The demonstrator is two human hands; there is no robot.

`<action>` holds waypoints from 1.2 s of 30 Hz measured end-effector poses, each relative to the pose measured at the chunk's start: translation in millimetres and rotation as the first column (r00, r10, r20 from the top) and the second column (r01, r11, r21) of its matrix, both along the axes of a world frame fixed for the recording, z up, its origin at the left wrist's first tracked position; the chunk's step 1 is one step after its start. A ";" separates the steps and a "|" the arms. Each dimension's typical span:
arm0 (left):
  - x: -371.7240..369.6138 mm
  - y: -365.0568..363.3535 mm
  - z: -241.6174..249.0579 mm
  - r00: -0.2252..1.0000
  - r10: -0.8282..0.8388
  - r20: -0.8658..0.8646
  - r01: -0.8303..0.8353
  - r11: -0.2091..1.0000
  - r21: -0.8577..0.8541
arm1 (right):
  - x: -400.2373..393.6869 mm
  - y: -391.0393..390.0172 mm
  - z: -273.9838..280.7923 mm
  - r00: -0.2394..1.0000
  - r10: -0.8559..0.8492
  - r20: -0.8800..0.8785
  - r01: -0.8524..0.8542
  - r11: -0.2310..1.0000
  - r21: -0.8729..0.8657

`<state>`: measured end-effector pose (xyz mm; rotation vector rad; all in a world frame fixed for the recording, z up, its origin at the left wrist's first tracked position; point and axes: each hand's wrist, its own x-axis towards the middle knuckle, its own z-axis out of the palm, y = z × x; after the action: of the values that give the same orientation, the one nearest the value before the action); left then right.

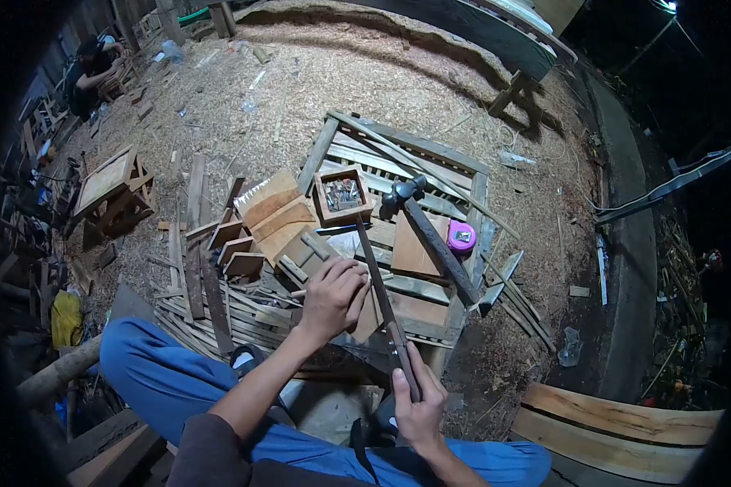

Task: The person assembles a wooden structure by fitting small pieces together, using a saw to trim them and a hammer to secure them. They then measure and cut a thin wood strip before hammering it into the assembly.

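My left hand (333, 296) is closed, fingers curled around what looks like a thin pale wooden strip (379, 278); its ends show on both sides of the hand. In my right hand (419, 399) is the handle of a long, narrow, dark blade (376, 272), riveted near the grip. The blade points away from me, passing just right of my left hand. Beyond its tip sits a small wooden box (326, 216) holding metal pieces, probably nails. A hammer (437, 242) lies to the right on a slatted wooden frame (477, 195), beside a pink tape measure (461, 236).
Wooden panels (278, 213) and loose strips (211, 329) lie at the left of the frame. A small wooden stool-like piece (110, 183) stands farther left. Another person (93, 75) crouches at the far left. Planks (617, 430) lie at lower right; wood shavings cover the ground.
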<state>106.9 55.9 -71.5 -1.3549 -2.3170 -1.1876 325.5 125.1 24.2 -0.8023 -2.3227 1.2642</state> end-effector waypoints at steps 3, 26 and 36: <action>0.2 1.3 1.6 1.000 -0.012 -0.017 0.012 1.000 0.005 | -3.9 -0.9 -0.6 1.000 0.008 0.003 -0.008 1.000 -0.001; 2.1 -0.7 -2.0 1.000 0.006 -0.023 -0.007 0.999 -0.042 | -5.5 -9.1 10.4 0.998 -0.050 0.034 0.050 0.999 0.011; 2.3 -1.1 1.8 0.998 0.047 -0.038 -0.049 0.996 -0.078 | -0.4 -6.3 7.2 0.995 -0.089 0.040 0.090 0.996 -0.021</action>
<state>109.3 54.8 -69.7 -1.3266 -2.3804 -1.0598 325.1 118.8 31.4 -0.9362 -2.2793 1.2492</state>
